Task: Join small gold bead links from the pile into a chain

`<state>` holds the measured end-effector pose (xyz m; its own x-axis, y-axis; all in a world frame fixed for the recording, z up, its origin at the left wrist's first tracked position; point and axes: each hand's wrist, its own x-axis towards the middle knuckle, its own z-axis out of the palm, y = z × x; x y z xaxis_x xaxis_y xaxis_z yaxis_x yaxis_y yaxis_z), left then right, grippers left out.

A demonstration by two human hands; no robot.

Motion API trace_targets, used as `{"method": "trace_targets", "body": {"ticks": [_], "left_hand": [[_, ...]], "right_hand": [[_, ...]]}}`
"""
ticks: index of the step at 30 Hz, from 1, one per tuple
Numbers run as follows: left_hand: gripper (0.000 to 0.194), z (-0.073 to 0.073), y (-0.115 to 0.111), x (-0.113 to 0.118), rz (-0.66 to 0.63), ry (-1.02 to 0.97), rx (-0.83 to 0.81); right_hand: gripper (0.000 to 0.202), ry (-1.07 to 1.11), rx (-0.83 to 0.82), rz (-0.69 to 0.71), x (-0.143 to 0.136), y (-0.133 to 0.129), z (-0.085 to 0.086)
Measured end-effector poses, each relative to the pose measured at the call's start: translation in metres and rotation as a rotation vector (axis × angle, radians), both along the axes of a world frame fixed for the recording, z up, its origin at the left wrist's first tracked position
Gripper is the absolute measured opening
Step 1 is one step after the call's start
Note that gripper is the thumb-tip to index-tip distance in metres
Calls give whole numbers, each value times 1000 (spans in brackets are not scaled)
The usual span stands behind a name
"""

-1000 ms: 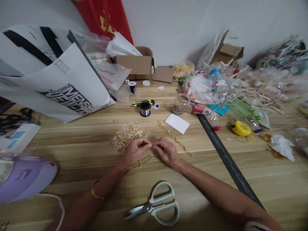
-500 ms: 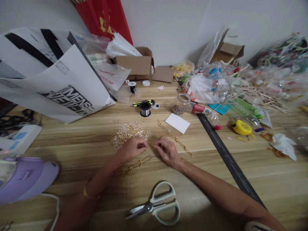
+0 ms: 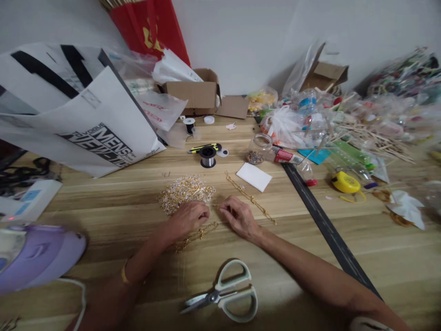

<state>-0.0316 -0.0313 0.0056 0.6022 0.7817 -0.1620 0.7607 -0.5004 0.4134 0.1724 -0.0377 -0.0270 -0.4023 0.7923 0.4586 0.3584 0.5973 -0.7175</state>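
Note:
My left hand (image 3: pixel 189 217) is closed with its fingertips pinched, at the front edge of a pile of small gold and clear beads (image 3: pixel 184 189). Its pinch hides whatever it holds. Across a narrow gap, my right hand (image 3: pixel 240 217) also pinches, close to a tiny gold piece (image 3: pixel 216 205); what sits in its fingers is too small to name. A gold beaded chain (image 3: pixel 196 236) lies just in front of my left hand. Another gold chain (image 3: pixel 253 199) stretches out beyond my right hand. Scissors (image 3: pixel 223 294) with pale handles rest nearer to me, blades partly apart.
Behind the beads stand a spool of silver wire (image 3: pixel 208 157) and a jar of beads (image 3: pixel 257 149). A white card (image 3: pixel 254 176) lies to their right, with a yellow tape measure (image 3: pixel 346 182) farther over. A purple iron (image 3: pixel 41 257) and a large white bag (image 3: pixel 79 115) occupy the left.
My left hand has drawn slightly left and down, turning so its back shows more and widening the gap between the hands. My right hand has barely moved.

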Motion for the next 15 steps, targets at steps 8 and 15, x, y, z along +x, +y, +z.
{"method": "trace_targets", "body": {"ticks": [8,15], "left_hand": [[11,-1,1,1,96,-180,-21],[16,2,2,12,436,-749,-392]], "right_hand": [[12,-7,-5,0,-1,-1,2],[10,14,11,-12,-1,-1,3]]}}
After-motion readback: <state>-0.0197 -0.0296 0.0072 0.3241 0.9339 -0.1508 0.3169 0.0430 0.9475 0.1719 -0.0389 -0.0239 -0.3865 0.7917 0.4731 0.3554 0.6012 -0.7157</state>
